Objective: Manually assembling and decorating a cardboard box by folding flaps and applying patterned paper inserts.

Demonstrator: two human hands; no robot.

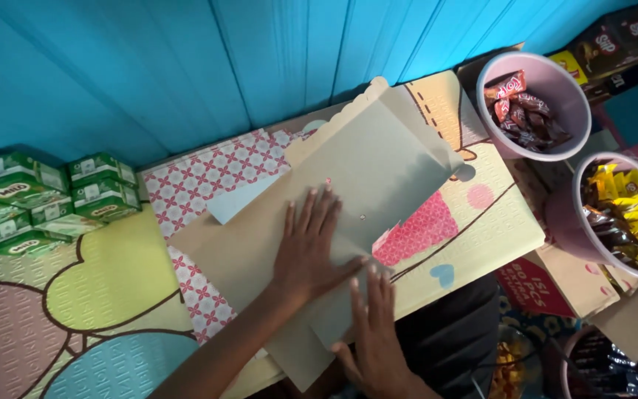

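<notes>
A large flat sheet of tan cardboard (245, 251) lies on a patterned foam mat (112, 288). A paler, grey-green folded flap (378, 177) with a scalloped far edge rests on top of it. My left hand (308, 247) lies flat, fingers spread, across the cardboard and the flap's left edge. My right hand (374, 336) presses flat on the flap's near corner, fingers pointing away from me. Neither hand grips anything. A light blue paper piece (234, 199) peeks out from under the cardboard.
Several green drink cartons (46, 196) are stacked at the left by the blue wall (186, 59). Two pink bowls of wrapped sweets (533, 103) (622, 214) stand at the right, above cardboard boxes (555, 284) and more packets.
</notes>
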